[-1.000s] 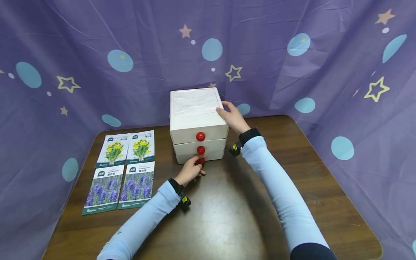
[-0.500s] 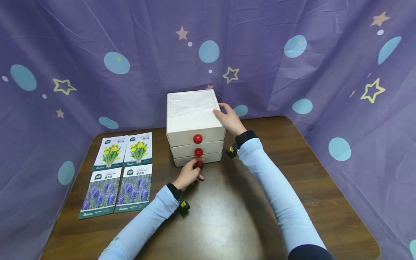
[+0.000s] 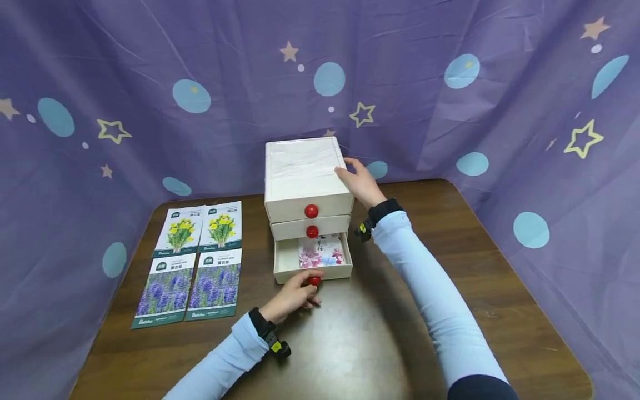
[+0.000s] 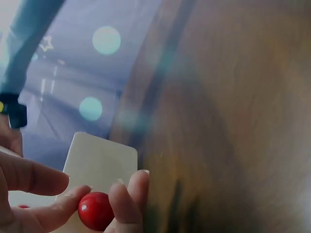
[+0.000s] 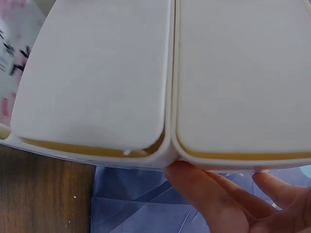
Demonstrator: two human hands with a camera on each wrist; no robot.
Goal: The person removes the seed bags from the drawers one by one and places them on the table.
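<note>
A white cabinet (image 3: pixel 307 183) of three stacked drawers stands at the back of the table. Its bottom drawer (image 3: pixel 287 256) is pulled out, and a card with pink flowers and dark writing (image 3: pixel 320 253) lies inside. My left hand (image 3: pixel 292 295) pinches that drawer's red knob (image 4: pixel 95 211) between its fingers. The two upper drawers are closed, each with a red knob (image 3: pixel 311 211) of its own. At the cabinet's upper right edge rests my right hand (image 3: pixel 361 183), thumb on top and fingers reaching along the side; the right wrist view shows fingertips touching the white edge.
Several flower seed packets lie at the left of the wooden table (image 3: pixel 450 289): yellow-flowered packets (image 3: pixel 221 225) behind, purple-flowered packets (image 3: pixel 213 284) in front. A purple curtain (image 3: pixel 240 72) with stars and dots hangs behind and at both sides.
The bottom drawer has slid out toward me, with my left hand on its knob, and the card inside has come into view. My right hand stays on the cabinet's edge.
</note>
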